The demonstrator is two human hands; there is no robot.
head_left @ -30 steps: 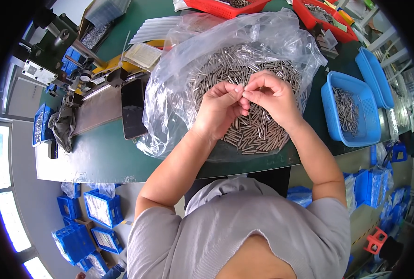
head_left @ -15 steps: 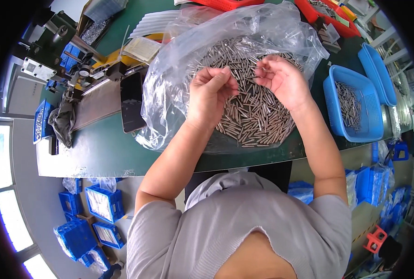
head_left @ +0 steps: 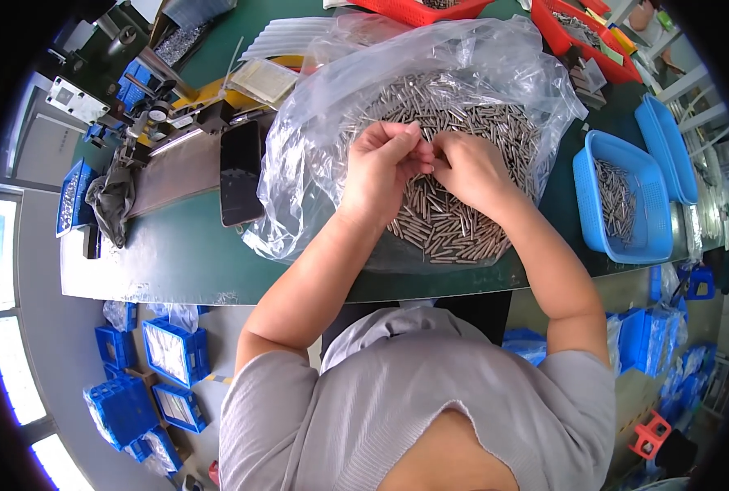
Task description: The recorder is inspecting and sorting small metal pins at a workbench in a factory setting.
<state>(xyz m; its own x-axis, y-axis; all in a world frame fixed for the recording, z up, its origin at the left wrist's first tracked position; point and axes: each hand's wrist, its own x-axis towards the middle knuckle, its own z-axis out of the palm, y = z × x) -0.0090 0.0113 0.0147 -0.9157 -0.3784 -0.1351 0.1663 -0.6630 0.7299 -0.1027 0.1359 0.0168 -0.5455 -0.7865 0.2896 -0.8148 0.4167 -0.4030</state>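
A large heap of slim metal pins (head_left: 454, 233), some with pointed ends, lies on an opened clear plastic bag (head_left: 295, 164) on the green table. Over the middle of the heap my two hands meet, fingertips touching or nearly so. My left hand (head_left: 379, 168) is closed, thumb pressed against the curled fingers. From the other side my right hand (head_left: 472, 168) pinches at the same spot, the back of the hand covering most of its fingers. Whatever is between the fingertips is too small and too covered to make out.
At the right stands a blue basket (head_left: 591, 200) with more pins in it, beside another blue basket (head_left: 655, 123). Red trays (head_left: 626, 67) are at the far edge. Left of the bag lie a black phone (head_left: 241, 176) and a bench device with a dial gauge (head_left: 159, 111).
My right hand has moved left and turned over, from half open with fingers spread to pinching against my left hand. The left hand has hardly moved. The view has shifted slightly.
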